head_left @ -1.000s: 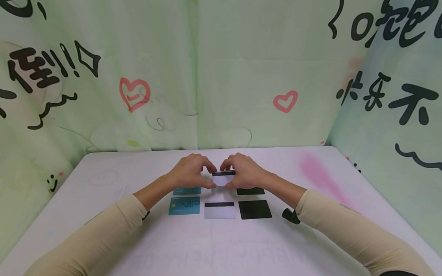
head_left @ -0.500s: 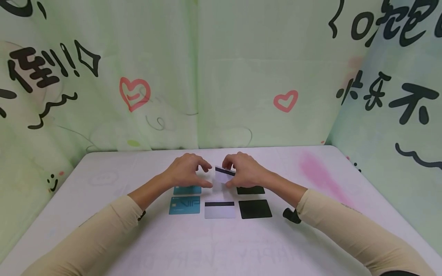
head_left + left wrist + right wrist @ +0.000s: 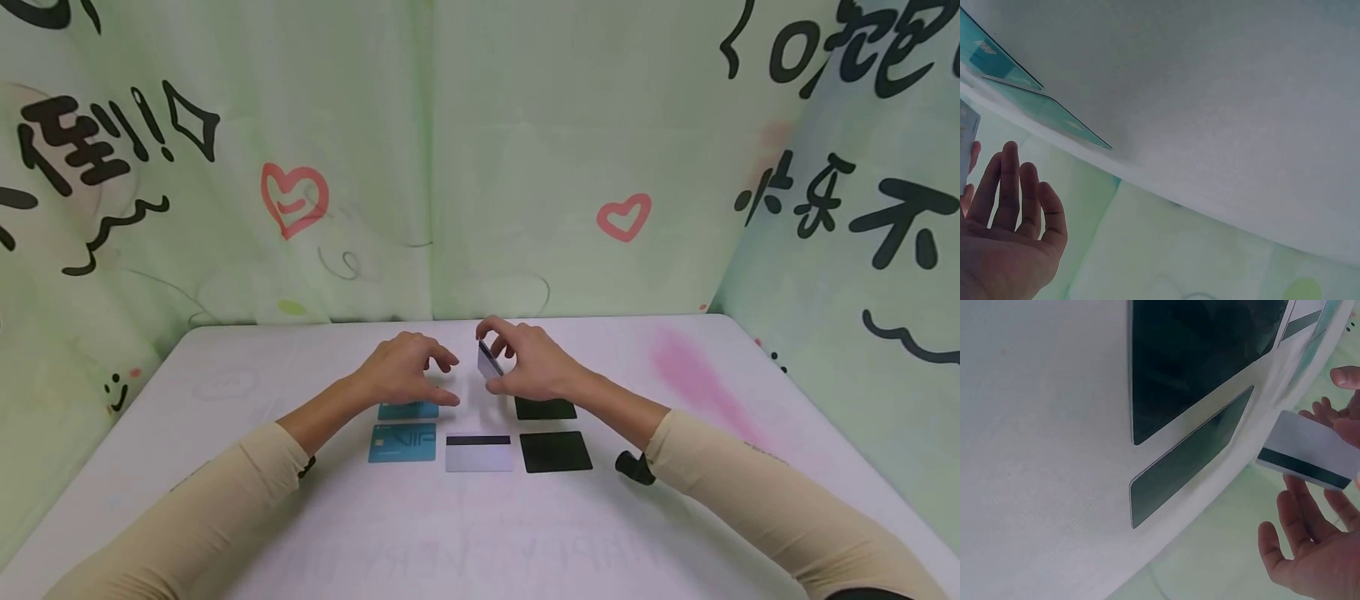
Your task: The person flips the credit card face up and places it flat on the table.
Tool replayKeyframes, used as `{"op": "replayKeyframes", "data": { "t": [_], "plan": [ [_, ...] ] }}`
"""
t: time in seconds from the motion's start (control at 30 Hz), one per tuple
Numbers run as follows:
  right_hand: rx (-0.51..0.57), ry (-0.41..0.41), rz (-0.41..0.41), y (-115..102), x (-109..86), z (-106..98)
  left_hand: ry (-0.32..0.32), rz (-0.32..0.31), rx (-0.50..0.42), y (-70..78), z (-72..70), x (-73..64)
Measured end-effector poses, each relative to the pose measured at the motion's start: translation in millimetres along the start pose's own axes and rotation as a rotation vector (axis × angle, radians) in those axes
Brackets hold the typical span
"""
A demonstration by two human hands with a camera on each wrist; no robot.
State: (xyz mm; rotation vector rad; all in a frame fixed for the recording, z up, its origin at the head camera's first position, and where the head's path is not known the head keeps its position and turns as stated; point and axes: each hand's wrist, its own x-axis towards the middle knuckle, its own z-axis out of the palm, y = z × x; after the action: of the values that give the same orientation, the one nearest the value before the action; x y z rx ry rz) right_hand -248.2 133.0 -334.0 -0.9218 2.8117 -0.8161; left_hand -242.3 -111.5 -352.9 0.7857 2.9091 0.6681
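Note:
A white card with a black stripe [image 3: 489, 361] is pinched between the thumb and fingertips of my right hand [image 3: 531, 363], raised over the table and turned nearly edge-on in the head view. The right wrist view shows the same striped card [image 3: 1307, 450] above the right hand [image 3: 1319, 559]. Just left of it my left hand [image 3: 401, 368] hovers with thumb and fingers spread, holding nothing. Its fingers are loosely extended in the left wrist view, where the left hand [image 3: 1013, 244] is beside the edge of the held card [image 3: 967, 140].
On the white table [image 3: 375, 533] lie a front teal card [image 3: 402, 443], a back teal card [image 3: 408, 411] partly under the left hand, a white striped card [image 3: 479, 455], a front dark card [image 3: 557, 452] and a back dark card [image 3: 546, 409]. A printed curtain [image 3: 495, 150] stands behind.
The left hand has let go of the white card and drawn back slightly left. The right hand has kept hold of it, lifted its fingers and turned it from face-on to nearly edge-on.

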Motion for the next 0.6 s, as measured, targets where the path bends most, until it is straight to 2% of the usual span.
{"op": "replayKeyframes", "data": {
  "t": [0.6],
  "plan": [
    [0.185, -0.014, 0.049, 3.8, 0.3, -0.1, 0.001, -0.006, 0.009, 0.7, 2.6, 0.8]
  ]
}}
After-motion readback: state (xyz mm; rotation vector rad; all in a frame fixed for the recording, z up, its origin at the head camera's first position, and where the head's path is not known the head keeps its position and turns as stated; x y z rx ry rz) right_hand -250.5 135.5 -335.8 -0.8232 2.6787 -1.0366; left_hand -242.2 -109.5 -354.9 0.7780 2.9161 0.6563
